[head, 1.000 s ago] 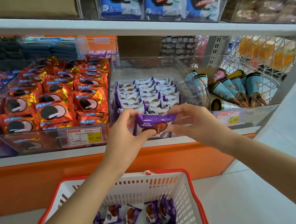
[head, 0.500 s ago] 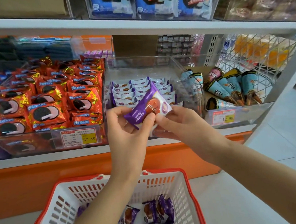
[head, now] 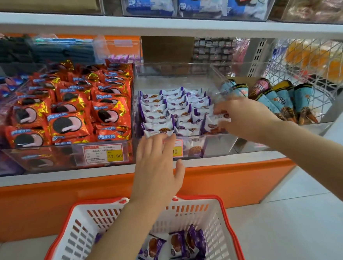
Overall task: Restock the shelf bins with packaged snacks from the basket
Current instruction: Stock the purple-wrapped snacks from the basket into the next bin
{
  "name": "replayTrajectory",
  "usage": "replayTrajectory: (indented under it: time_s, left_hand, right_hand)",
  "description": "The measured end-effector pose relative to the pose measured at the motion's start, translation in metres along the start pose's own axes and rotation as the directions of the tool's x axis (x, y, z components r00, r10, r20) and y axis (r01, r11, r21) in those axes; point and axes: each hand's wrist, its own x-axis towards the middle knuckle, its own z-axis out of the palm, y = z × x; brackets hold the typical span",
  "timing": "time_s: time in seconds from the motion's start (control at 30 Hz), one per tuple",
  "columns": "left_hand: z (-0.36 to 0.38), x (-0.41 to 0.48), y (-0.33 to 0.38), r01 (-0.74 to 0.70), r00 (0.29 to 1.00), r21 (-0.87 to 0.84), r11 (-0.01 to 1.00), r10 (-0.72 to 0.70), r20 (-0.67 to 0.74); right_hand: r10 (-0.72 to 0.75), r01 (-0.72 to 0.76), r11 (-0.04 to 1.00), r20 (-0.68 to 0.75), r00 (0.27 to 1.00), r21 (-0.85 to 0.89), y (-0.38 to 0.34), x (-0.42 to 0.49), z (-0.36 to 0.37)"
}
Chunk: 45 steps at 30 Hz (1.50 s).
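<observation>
Change: purple snack packet (head: 215, 123) has left the two-handed hold, now in clear middle bin (head: 214, 147), front-right row | right hand (head: 247, 120) pinches it, blurred | left hand (head: 157, 169) released, fingers spread | basket (head: 192, 213) holds more packets (head: 177, 245).

Purple-and-white snack packets (head: 173, 111) fill rows in the clear plastic bin (head: 218, 147); others lie loose in the near red-rimmed basket (head: 217, 224).

A shop, likely a grocery: price tag (head: 104, 153) on clear snack bins (head: 214, 146), orange-rimmed shopping basket (head: 103, 215).
</observation>
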Motion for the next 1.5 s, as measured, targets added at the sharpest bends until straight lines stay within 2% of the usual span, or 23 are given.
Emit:
replayTrajectory:
  time_s: [0.1,0.23,0.5,0.7,0.8,0.9,1.0,1.1,1.2,1.27,1.37,1.43,1.5]
  left_hand:
    - [0.003,0.002,0.0,-0.018,0.999,0.064,0.998,0.02,-0.026]
    - [0.005,0.0,-0.003,-0.063,0.997,0.131,0.989,0.068,-0.033]
    - [0.007,0.0,-0.005,-0.073,0.995,0.138,0.988,0.082,-0.058]
    - [0.008,-0.001,-0.004,-0.068,0.996,0.138,0.988,0.075,-0.047]
    - [0.007,-0.001,-0.004,-0.071,0.997,0.144,0.987,0.076,-0.033]
    - [0.007,-0.001,-0.004,-0.071,0.997,0.125,0.99,0.076,-0.033]
    - [0.005,-0.002,-0.005,-0.084,0.996,0.102,0.991,0.088,-0.027]
    - [0.003,-0.003,-0.005,-0.103,0.994,0.06,0.993,0.105,-0.028]
    - [0.003,-0.014,-0.009,-0.13,0.991,0.012,0.991,0.13,-0.026]
    - [0.008,-0.03,-0.016,-0.166,0.986,0.005,0.986,0.166,0.01]
    - [0.027,-0.068,-0.034,-0.248,0.963,0.046,0.968,0.241,0.123]
    - [0.042,-0.097,-0.05,-0.288,0.941,0.084,0.954,0.266,0.212]
    - [0.059,-0.126,-0.069,-0.272,0.911,0.111,0.956,0.218,0.35]
  right_hand:
    - [0.041,-0.013,0.988,0.179,0.983,-0.156,-0.004,0.017,-0.003]
    - [-0.001,0.059,0.977,0.275,0.961,-0.204,-0.008,0.037,0.012]
    - [-0.058,0.105,0.977,0.242,0.969,-0.185,0.002,0.047,0.028]
    - [0.039,0.017,0.969,0.222,0.974,-0.248,0.0,0.055,0.04]
    - [0.091,-0.047,0.984,0.25,0.964,-0.174,0.004,0.06,0.046]
    - [0.099,-0.098,0.995,0.264,0.959,-0.017,0.006,0.054,0.043]
    - [0.081,-0.099,0.987,0.135,0.988,0.128,0.002,0.029,0.041]
    - [0.03,-0.007,0.98,-0.114,0.993,0.197,-0.002,-0.005,0.045]
    - [-0.133,0.209,0.965,-0.398,0.908,0.156,-0.011,-0.041,0.056]
    - [-0.219,0.294,0.951,-0.46,0.86,0.095,-0.018,-0.061,0.074]
    - [-0.286,0.333,0.941,-0.385,0.878,0.059,-0.028,-0.081,0.109]
    - [-0.299,0.325,0.943,-0.255,0.92,0.068,-0.036,-0.093,0.136]
    - [-0.285,0.298,0.948,-0.112,0.952,0.114,-0.044,-0.103,0.167]
